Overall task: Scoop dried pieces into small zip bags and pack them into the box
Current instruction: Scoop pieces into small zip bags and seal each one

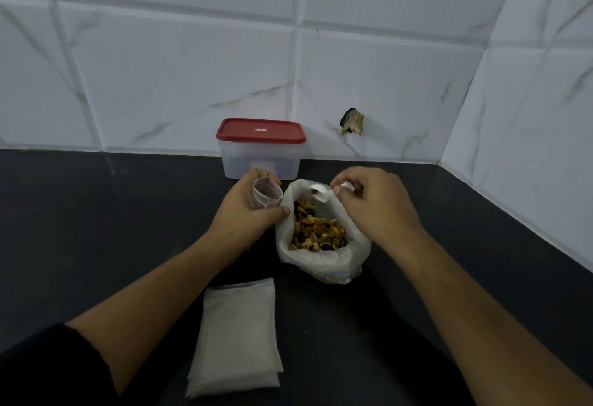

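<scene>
The left hand (250, 213) is curled round a small zip bag (268, 195), thumb across the front and fingers behind. The bag's mouth is held open in a round shape facing up. This small bag sits just left of the rim of a large clear plastic bag (324, 264). The large bag stands open on the dark bench (96, 229), about midway between its front and back edges.

The large bag holds a heap of dried pieces (321, 232), yellow-brown with a few darker bits among them. The right hand (377, 205) is above the far rim of this bag. Its thumb and fingertips pinch the handle of a small white scoop (321, 193), and its other fingers are curled in. The scoop's bowl points left, toward the small bag, and hangs over the dried pieces. I cannot tell whether anything lies in it.

Behind both hands, at the back edge of the bench and against the tiled wall (160, 68), stands a clear plastic box (261, 165) with its red lid (260, 130) on. A pale shape shows through the box wall, too dim to name.

Near the front edge, between the two forearms, lies a flat stack of empty zip bags (237, 338). It is well apart from the box. A dark sleeve (48, 367) covers the left upper arm. A broken hole (352, 122) marks the wall to the right of the box.
</scene>
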`<state>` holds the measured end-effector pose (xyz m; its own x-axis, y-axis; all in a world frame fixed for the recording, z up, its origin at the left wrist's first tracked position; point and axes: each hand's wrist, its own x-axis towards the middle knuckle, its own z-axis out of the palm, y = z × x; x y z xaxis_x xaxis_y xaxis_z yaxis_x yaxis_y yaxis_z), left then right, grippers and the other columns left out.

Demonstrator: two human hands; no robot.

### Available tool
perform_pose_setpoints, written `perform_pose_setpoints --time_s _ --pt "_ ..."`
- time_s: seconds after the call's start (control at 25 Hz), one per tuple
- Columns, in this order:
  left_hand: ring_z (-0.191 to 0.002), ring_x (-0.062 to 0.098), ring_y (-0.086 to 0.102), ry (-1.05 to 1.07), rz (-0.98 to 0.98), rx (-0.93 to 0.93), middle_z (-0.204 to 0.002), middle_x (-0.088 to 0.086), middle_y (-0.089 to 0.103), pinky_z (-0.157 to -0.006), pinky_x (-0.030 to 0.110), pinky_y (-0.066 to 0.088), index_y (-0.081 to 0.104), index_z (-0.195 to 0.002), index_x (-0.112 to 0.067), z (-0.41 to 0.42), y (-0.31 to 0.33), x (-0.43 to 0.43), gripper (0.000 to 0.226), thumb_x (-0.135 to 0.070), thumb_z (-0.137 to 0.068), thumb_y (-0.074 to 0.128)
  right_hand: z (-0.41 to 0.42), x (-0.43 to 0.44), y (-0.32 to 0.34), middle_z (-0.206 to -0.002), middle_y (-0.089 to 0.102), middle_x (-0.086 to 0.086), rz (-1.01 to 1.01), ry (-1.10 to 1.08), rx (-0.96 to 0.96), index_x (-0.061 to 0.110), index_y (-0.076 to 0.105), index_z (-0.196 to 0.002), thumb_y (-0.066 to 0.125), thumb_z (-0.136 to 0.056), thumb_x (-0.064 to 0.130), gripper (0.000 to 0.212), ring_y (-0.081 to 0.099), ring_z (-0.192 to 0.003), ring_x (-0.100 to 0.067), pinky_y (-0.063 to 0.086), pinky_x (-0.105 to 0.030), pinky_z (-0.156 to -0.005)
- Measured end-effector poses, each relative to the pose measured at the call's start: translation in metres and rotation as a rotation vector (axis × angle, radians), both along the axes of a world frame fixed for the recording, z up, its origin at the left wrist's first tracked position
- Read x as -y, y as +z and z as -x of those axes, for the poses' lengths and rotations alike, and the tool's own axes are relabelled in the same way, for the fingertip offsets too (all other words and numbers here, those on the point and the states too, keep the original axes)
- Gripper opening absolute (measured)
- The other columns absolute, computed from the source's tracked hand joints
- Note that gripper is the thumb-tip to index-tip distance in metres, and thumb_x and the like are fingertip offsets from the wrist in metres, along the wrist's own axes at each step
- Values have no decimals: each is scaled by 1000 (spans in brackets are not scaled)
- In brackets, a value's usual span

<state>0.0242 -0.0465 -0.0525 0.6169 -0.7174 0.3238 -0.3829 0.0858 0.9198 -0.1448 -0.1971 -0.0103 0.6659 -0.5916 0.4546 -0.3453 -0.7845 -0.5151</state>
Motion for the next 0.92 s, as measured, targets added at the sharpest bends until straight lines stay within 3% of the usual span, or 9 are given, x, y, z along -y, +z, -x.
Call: perform_pose_setpoints --time_s 0.12,0.32,0.44,0.56,0.72,0.92 --pt "-100 20 69 0 -14 10 -105 1 70 -94 51 58 63 -111 -19 0 1 0 34 -7 -84 80 1 1 0 -94 71 15 -12 24 -119 33 77 -106 64 -100 23 18 64 -81 -2 52 -25 -69" --pt "-102 19 69 6 -14 11 -106 -1 70 -93 48 59 63 -110 -21 1 0 -1 33 -12 -84 81 1 3 0 -87 66 15 -47 13 -121 31 77 -105 65 -100 24 15 60 -74 -1 45 -21 -64" --pt "-100 17 69 2 -6 3 -105 -2 70 -92 46 60 63 -110 -21 2 0 0 34 -13 -83 82 1 0 -1 -78 64 17 -16 -20 -30 31 77 -102 65 -100 24 14 61 -69 -1 43 -21 -60" --pt "-100 16 70 -9 -29 -8 -106 -2 70 -92 46 60 62 -112 -21 1 0 0 35 -13 -83 82 -5 -7 -7 -94 71 13 -18 16 -72 33 77 -111 64 -101 26 18 65 -77 -3 56 -27 -70" --pt "-103 20 70 -12 -22 -24 -108 0 70 -93 51 60 63 -111 -23 1 -1 -1 39 -10 -78 81 -11 -9 -14 -109 73 11 28 14 -95 33 75 -120 63 -102 28 22 62 -81 0 49 -20 -70" --pt "-101 22 70 -16 22 1 -105 1 70 -91 54 60 64 -107 -24 2 -2 -1 41 -15 -69 74 -13 -7 -15 -112 75 11 -12 80 -179 35 76 -118 66 -99 29 22 67 -93 -2 55 -27 -81"
